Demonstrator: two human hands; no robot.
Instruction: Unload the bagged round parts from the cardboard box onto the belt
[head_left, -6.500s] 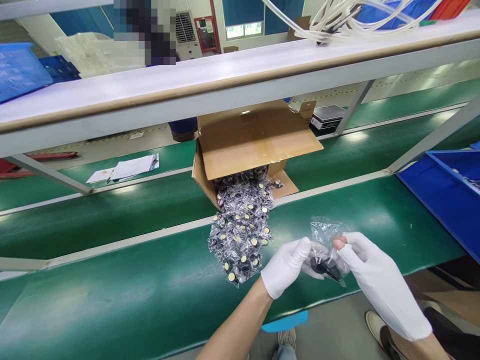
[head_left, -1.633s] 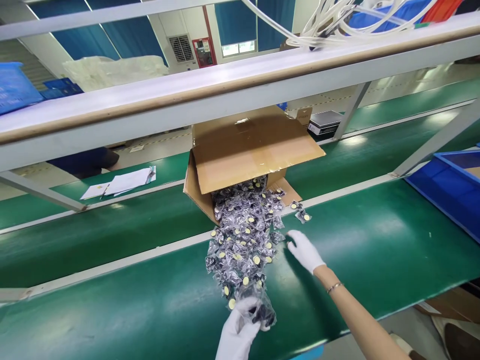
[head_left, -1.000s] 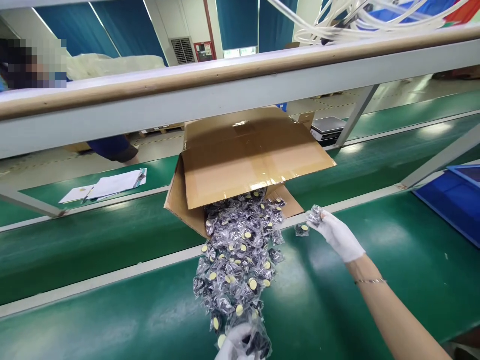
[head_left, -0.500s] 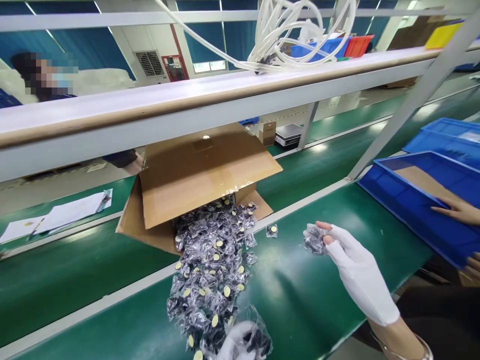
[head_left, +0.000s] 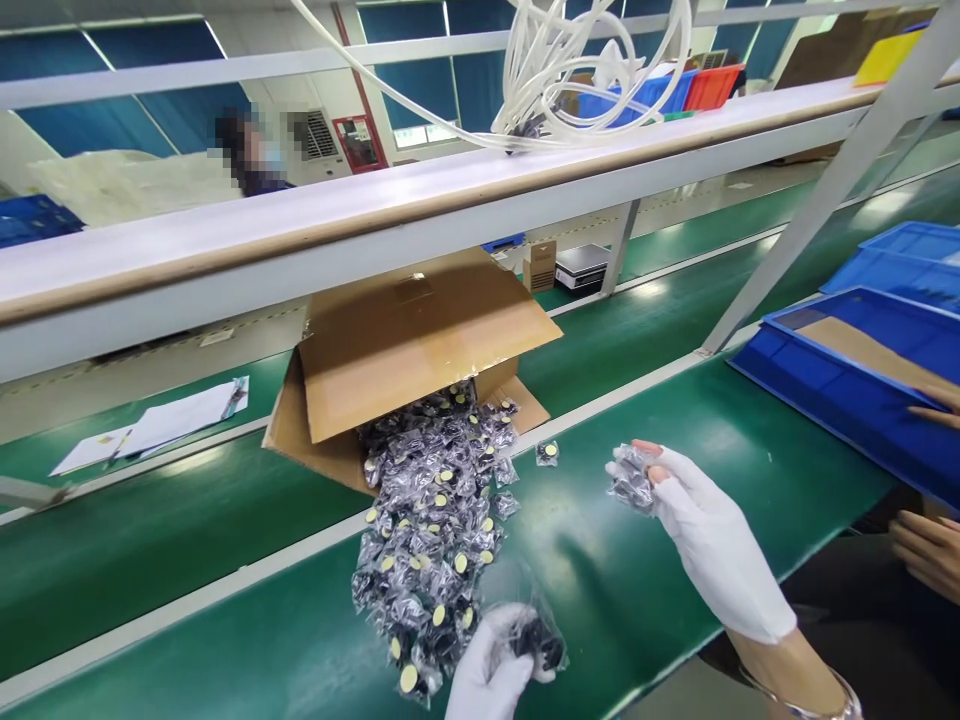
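My right hand [head_left: 705,525], in a white glove with bare thumb and fingertip, pinches a small clear plastic packet [head_left: 630,480] above the green work surface [head_left: 600,590]. At the lower middle, my gloved left hand [head_left: 491,665] grips a clear plastic bag [head_left: 544,640] with dark pieces inside. Beside it lies a pile of small wrapped packets [head_left: 427,540], dark with pale yellow round labels. The pile spills from a tipped cardboard box [head_left: 427,340]. One single packet [head_left: 548,453] lies apart, between the pile and my right hand.
A co-worker's hands [head_left: 930,550] are at the right, by a blue bin [head_left: 832,375] holding a cardboard piece. Across the top runs a shelf [head_left: 420,190] carrying coiled white tubing [head_left: 585,80]. Papers [head_left: 180,420] lie at left; a slanted post [head_left: 817,190] stands at right.
My left hand has come further into view, with the bag raised slightly. My right hand keeps its packet. The co-worker's lower hand has shifted, and the whole view has turned a little left.
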